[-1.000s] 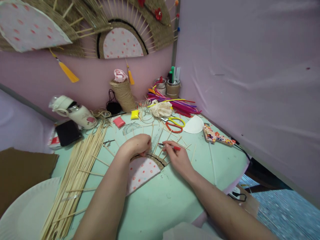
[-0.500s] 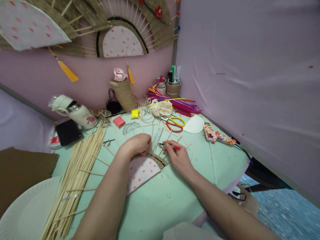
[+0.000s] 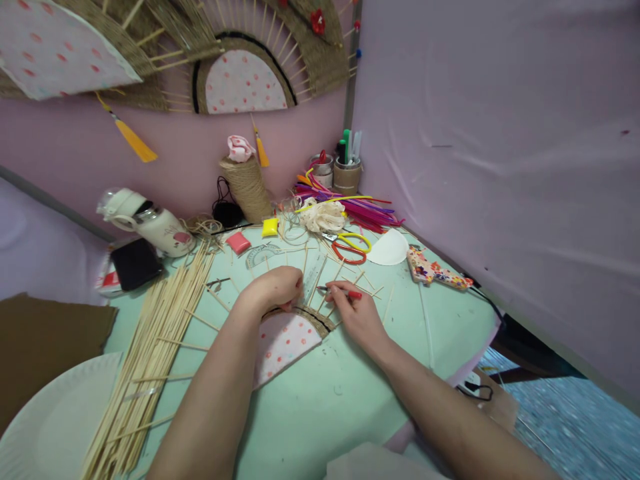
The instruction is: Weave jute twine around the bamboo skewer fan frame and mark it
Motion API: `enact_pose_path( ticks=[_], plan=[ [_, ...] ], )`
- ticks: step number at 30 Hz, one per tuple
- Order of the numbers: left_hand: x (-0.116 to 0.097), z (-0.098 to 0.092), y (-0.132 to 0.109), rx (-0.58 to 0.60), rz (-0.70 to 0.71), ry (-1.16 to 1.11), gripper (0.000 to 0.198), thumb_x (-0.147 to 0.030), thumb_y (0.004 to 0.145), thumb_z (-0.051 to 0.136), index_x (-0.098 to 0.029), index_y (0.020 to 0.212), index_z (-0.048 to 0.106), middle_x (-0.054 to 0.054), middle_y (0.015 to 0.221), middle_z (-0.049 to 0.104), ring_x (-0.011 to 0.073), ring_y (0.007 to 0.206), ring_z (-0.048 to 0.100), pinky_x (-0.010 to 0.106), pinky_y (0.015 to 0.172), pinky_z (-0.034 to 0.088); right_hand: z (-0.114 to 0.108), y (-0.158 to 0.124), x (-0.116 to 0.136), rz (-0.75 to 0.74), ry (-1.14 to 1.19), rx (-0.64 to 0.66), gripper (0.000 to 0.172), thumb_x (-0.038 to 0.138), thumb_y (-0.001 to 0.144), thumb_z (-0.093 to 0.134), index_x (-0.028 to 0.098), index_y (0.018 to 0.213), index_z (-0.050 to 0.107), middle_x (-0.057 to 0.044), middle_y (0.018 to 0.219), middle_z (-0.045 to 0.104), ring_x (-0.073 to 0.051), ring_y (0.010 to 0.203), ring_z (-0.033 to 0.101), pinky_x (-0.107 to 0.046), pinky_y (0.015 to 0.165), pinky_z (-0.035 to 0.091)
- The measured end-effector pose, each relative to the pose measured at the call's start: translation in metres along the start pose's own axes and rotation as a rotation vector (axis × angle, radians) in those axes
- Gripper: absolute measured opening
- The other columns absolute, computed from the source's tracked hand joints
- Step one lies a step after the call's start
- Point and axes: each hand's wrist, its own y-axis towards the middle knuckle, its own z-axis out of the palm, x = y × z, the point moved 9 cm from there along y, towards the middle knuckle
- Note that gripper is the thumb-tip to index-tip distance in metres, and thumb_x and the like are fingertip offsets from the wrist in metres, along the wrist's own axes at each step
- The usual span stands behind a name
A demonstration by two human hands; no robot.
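Observation:
In the head view, my right hand (image 3: 353, 310) grips a red pen (image 3: 354, 295), its dark tip pointing left toward a clear ruler (image 3: 315, 272). My left hand (image 3: 281, 288) is closed at the ruler's lower left, with its fingertips curled down; what they pinch is hidden. Below both hands lies a half-round fan piece (image 3: 287, 343), white with red dots and edged in brown twine with a black line. Thin wooden sticks (image 3: 200, 320) radiate from it across the table. My left forearm covers its left part.
A bundle of sticks (image 3: 155, 340) and a paper plate (image 3: 55, 420) lie left. Behind are a bottle (image 3: 150, 223), a twine spool (image 3: 246, 190), a protractor (image 3: 263, 255), scissors (image 3: 350, 252) and pipe cleaners (image 3: 370, 212). A flowered glue gun (image 3: 435, 270) lies right. Finished fans (image 3: 245, 83) hang on the wall.

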Motion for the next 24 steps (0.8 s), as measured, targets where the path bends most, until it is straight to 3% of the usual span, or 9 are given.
enact_pose_path(
  ticks=[12,24],
  plan=[
    [0.001,0.001,0.000,0.022,-0.028,-0.005,0.022,-0.015,0.061,0.045,-0.016,0.078,0.057,0.007,0.071,0.068,0.0181,0.055,0.065,0.025,0.050,0.045,-0.001,-0.001,0.000,-0.010,0.027,-0.010,0.032,0.042,0.088,0.047,0.017,0.096,0.065,-0.005,0.077,0.069,-0.017,0.071,0.062,-0.027,0.067,0.046],
    [-0.021,-0.005,-0.009,-0.012,0.106,-0.117,0.005,-0.023,0.071,0.049,-0.020,0.075,0.051,0.000,0.057,0.059,0.0156,0.051,0.060,0.023,0.047,0.042,-0.033,-0.020,0.021,-0.074,0.110,-0.188,0.027,0.038,0.090,0.048,0.018,0.099,0.063,-0.002,0.076,0.065,-0.016,0.073,0.058,-0.028,0.070,0.045]
  ],
)
